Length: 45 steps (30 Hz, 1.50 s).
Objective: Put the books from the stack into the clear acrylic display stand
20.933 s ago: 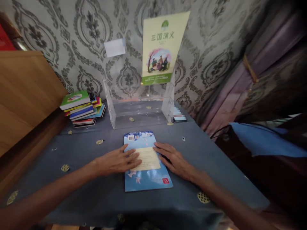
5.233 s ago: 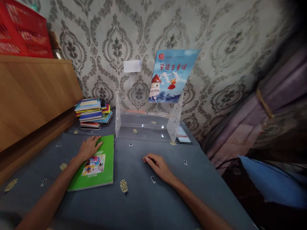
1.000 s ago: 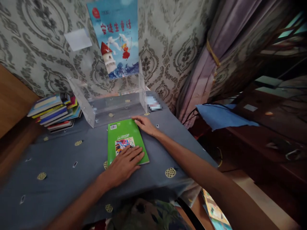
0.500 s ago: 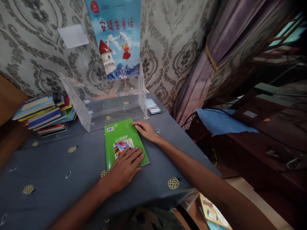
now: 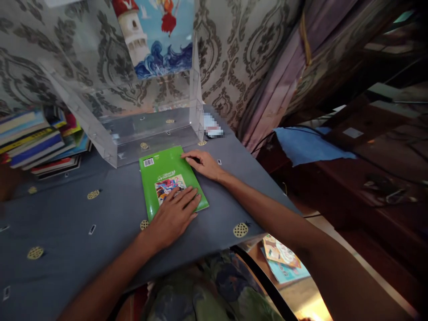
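Observation:
A green book [image 5: 167, 162] lies on the cloth-covered table, its barcode corner away from me and its cover picture and lettering upside down. My left hand [image 5: 177, 209] rests flat across the lower part of the cover, fingers stretched out and partly over the picture. At the upper right edge of the book, my right hand [image 5: 203, 164] has its fingertips closed on the edge, the other fingers bent. Just behind the book stands a clear plastic stand [image 5: 115, 156]. A blue illustrated book [image 5: 157, 58] leans upright at its back.
A pile of books [image 5: 40, 142] sits to the left of the stand. Right of it lies a blurred-out item [image 5: 212, 126]. The grey tablecloth [image 5: 113, 249] has a pineapple pattern. Other books [image 5: 284, 261] lie below the table's right edge, and a blue cloth [image 5: 307, 147] hangs beyond.
My view has tilted downward, so the stand and upright book sit higher and my lap shows. Both hands keep nearly the same places on the green book.

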Available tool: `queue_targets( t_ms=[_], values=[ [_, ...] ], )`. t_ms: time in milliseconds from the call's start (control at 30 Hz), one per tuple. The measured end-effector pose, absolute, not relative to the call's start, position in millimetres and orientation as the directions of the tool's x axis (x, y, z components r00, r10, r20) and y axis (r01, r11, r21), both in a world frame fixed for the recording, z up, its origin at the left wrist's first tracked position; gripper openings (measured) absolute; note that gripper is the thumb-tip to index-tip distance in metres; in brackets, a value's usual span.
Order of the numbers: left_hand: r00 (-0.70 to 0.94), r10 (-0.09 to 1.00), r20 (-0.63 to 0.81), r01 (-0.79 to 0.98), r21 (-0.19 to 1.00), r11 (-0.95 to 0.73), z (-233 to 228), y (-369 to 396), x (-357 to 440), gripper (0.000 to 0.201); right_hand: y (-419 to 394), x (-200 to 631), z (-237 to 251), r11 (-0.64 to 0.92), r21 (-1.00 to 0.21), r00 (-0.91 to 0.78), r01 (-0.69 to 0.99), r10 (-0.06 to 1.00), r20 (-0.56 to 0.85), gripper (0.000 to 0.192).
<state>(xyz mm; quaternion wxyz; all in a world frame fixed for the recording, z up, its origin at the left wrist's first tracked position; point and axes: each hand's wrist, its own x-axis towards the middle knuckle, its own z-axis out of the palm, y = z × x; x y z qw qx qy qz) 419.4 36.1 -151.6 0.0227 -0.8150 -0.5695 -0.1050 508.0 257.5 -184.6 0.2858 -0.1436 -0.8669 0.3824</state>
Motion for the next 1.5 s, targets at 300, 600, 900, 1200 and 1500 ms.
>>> queue_targets(
  t_ms=[300, 600, 900, 1200, 1500],
  values=[
    [0.321, 0.899, 0.297, 0.931, 0.077, -0.358, -154.8, 31.8, 421.2, 0.032, 224.7, 533.8, -166.2, 0.716, -0.697, -0.797, 0.027, 0.436, 0.417, 0.026],
    [0.323, 0.881, 0.345, 0.940, -0.005, -0.342, -156.2, 31.9, 427.6, 0.029, 169.0, 608.3, -162.9, 0.797, -0.598, -0.825, -0.084, 0.281, 0.490, 0.030],
    [0.201, 0.888, 0.414, 0.980, -0.082, -0.184, -159.0, 29.8, 436.4, 0.035, 178.0, 607.6, -177.3, 0.874, -0.466, -0.877, -0.135, 0.114, 0.467, 0.036],
    [0.234, 0.892, 0.386, 0.971, -0.145, -0.192, -155.5, 29.1, 436.2, 0.037, 188.5, 603.0, -167.7, 0.796, -0.586, -0.923, -0.153, 0.097, 0.373, 0.047],
    [0.210, 0.901, 0.379, 0.978, -0.072, -0.198, -152.1, 30.3, 434.7, 0.038, 192.5, 600.1, -164.9, 0.746, -0.646, -0.930, -0.165, 0.101, 0.354, 0.046]
  ],
)
